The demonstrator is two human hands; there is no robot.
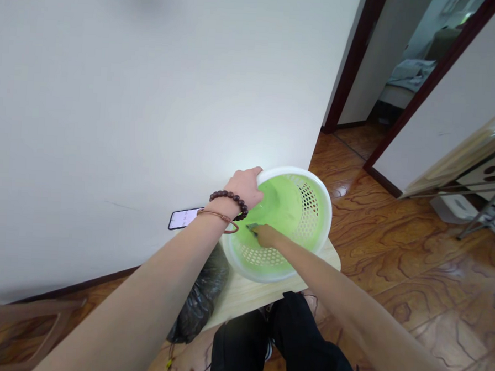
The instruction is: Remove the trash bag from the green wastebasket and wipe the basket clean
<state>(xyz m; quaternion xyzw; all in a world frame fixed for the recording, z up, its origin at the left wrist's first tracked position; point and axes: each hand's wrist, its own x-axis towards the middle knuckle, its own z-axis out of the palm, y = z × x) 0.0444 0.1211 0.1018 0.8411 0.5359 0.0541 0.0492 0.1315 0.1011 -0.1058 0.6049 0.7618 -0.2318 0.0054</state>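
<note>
A round plastic basket [294, 210], green inside with a white rim and perforated sides, rests tilted on a light wooden table top. My left hand [245, 186], with a beaded bracelet at the wrist, is closed over the basket's rim at its upper left. Down inside the basket, my right hand [266, 236] has its fingers closed on a small greyish object [252, 228]. Its kind cannot be made out, as the fingers cover part of it. The object's tip is close to the green inner wall.
A phone [183, 218] with a lit screen lies left of the basket, against the white wall. A black plastic bag [202, 299] sits at the table's left edge. The pale table top [241, 296] ends just before my legs. A brown stool [28, 323] stands lower left.
</note>
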